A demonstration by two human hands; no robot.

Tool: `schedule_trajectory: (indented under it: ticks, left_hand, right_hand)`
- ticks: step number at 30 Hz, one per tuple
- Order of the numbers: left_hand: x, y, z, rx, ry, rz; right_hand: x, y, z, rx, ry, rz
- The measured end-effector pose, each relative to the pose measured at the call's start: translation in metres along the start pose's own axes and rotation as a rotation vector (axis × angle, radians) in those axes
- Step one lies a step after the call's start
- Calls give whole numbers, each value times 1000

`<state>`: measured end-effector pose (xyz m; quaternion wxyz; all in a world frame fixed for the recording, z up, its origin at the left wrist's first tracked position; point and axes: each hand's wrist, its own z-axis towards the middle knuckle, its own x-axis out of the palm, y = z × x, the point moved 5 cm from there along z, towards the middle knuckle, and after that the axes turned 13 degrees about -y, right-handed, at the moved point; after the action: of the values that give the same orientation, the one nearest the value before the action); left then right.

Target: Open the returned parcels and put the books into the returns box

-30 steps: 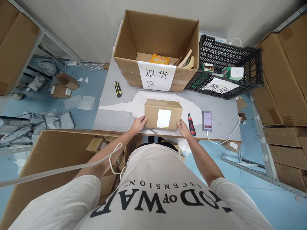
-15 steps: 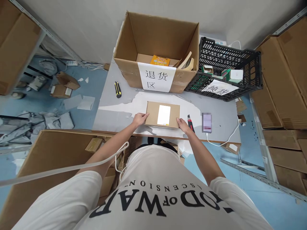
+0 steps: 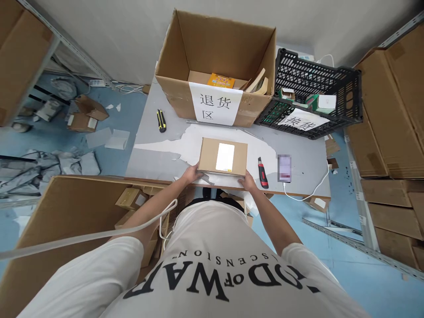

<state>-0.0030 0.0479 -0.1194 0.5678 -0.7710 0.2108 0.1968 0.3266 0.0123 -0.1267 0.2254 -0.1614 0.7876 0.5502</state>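
Note:
A small closed cardboard box [image 3: 208,154] lies on the table in front of me, with a white label [image 3: 225,157] on its top face. My left hand [image 3: 192,173] is at the box's near left corner, fingers curled against it. At the near right corner, my right hand [image 3: 247,181] has its fingers bent in against the box's front edge. The undersides of both hands' fingers are partly hidden. A red and black utility knife [image 3: 263,173] rests just right of my right hand.
Behind the box stand a large open carton [image 3: 248,108] and a black plastic crate [image 3: 344,119] with small boxes. A yellow and black utility knife [image 3: 161,121] lies left on the table [image 3: 145,159]. A phone [image 3: 284,168] with a white cable lies right. Another big carton [image 3: 66,212] stands low on the left.
Both hands have slid from the sides of the box down to its near corners, and the thumbs have left its top. The box itself stays almost in place.

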Motion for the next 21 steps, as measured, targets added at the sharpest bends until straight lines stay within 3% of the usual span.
schedule_trajectory:
  ticks: [5,10,16,21]
  left_hand:
    - [14,1,3,18,-2,78]
    - [4,-8,-10,91,-10,95]
    - [-24,-47,-24,169,-147,126]
    - [-42,-81,-22,122,-281,233]
  right_hand:
    - [11,8,0,13,-35,-27]
    - [-2,17,-4,-56,-13,8]
    - [-35,67,-9,-282,13,66]
    - [-54,97,0,-172,-74,-161]
